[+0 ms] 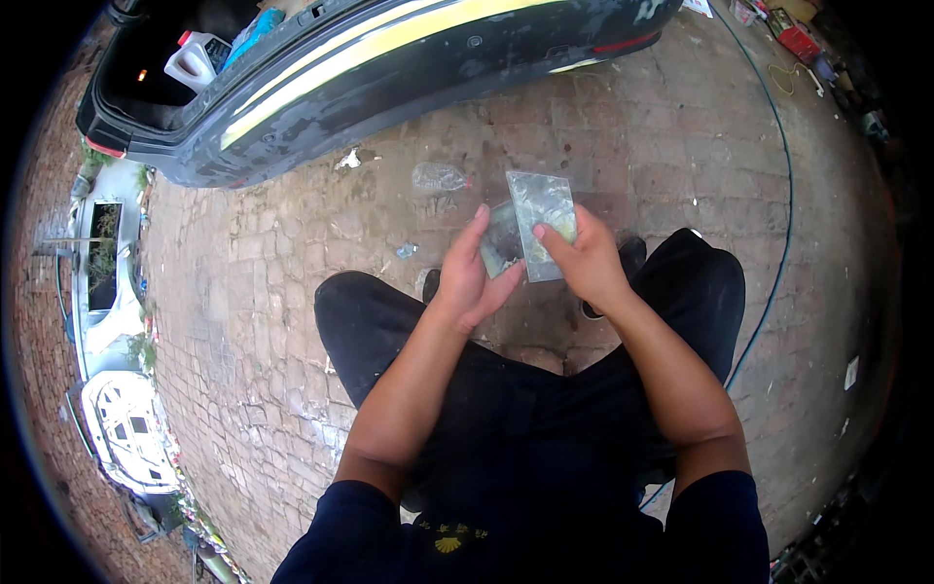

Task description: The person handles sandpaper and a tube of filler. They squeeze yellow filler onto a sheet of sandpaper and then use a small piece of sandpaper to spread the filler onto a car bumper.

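Observation:
In front of my knees, my right hand (589, 263) grips a flat, pale, see-through rectangular sheet (547, 219), its thumb pressed on the face. Yellowish-green smears cover that sheet. My left hand (467, 273) is curled around a second, darker translucent sheet (501, 238), with the thumb pointing up along its side. The right-hand sheet overlaps the edge of this second one, so part of it is hidden. Whether the two sheets touch cannot be made out. Some whitish residue shows near the lower edge of the left-hand sheet.
A dark bumper (389, 107) with a yellow stripe lies across the far side. Beyond it is a white jug (197, 60) with a red cap. A transparent plastic bottle (440, 176) rests on the brick paving (263, 292). Along the right runs a dark hose (789, 185).

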`<action>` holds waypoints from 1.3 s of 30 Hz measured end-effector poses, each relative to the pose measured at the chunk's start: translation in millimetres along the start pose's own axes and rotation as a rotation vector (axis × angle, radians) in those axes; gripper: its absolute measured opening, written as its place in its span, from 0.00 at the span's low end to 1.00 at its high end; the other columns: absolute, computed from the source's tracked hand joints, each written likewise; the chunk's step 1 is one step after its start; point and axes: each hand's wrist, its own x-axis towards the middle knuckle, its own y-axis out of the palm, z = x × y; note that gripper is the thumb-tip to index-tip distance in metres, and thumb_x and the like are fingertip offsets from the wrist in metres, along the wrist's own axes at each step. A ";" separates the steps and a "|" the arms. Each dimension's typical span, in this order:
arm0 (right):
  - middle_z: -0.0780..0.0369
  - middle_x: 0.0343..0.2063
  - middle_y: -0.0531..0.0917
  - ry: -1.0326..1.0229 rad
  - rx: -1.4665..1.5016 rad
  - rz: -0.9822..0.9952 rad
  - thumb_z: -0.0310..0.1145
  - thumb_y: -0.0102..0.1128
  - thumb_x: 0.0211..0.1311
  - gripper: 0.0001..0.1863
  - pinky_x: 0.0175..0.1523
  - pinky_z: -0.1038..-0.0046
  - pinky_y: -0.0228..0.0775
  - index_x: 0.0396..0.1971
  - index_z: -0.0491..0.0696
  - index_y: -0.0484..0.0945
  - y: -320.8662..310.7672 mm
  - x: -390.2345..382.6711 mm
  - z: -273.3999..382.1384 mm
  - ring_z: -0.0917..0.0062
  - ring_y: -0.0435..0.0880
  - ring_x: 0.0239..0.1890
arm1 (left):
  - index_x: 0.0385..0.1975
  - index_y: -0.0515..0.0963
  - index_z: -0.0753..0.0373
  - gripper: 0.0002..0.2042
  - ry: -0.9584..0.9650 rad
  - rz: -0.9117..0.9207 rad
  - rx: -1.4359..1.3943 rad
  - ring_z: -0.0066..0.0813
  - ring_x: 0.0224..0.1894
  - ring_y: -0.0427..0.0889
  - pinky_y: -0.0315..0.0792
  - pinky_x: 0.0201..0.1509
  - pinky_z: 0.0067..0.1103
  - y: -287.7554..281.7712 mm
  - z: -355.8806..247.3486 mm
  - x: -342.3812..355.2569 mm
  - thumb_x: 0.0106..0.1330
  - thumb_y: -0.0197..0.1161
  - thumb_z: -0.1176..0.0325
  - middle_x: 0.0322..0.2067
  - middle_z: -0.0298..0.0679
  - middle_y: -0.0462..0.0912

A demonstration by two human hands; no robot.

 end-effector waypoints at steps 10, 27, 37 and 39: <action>0.53 0.37 0.90 -0.053 -0.022 0.049 0.35 0.70 0.66 0.16 0.47 0.66 0.80 0.49 0.42 0.83 20.8 -20.4 17.4 0.66 0.92 0.40 | 0.75 0.62 0.60 0.31 0.126 0.150 0.025 0.53 0.73 0.70 0.64 0.77 0.46 4.4 10.0 7.6 0.82 0.44 0.44 0.69 0.51 0.72; 0.54 0.38 0.91 -0.006 0.034 0.002 0.35 0.68 0.67 0.14 0.47 0.66 0.80 0.46 0.41 0.83 15.7 -10.8 22.3 0.69 0.91 0.40 | 0.74 0.63 0.64 0.40 0.099 0.164 0.074 0.46 0.70 0.73 0.65 0.76 0.42 5.1 15.6 16.7 0.78 0.42 0.33 0.70 0.51 0.72; 0.61 0.37 0.89 0.021 0.119 0.042 0.33 0.68 0.69 0.14 0.47 0.72 0.79 0.49 0.41 0.83 -21.5 11.9 37.8 0.79 0.87 0.41 | 0.72 0.67 0.61 0.45 0.007 0.066 0.159 0.47 0.70 0.74 0.67 0.74 0.47 6.1 5.8 6.2 0.71 0.44 0.24 0.69 0.46 0.74; 0.62 0.36 0.88 -0.142 -0.013 0.072 0.34 0.68 0.69 0.15 0.46 0.73 0.79 0.49 0.41 0.83 -30.8 16.9 31.4 0.81 0.86 0.41 | 0.72 0.67 0.60 0.41 -0.169 0.148 0.106 0.43 0.70 0.73 0.71 0.71 0.48 12.3 -6.5 3.8 0.76 0.42 0.29 0.67 0.44 0.76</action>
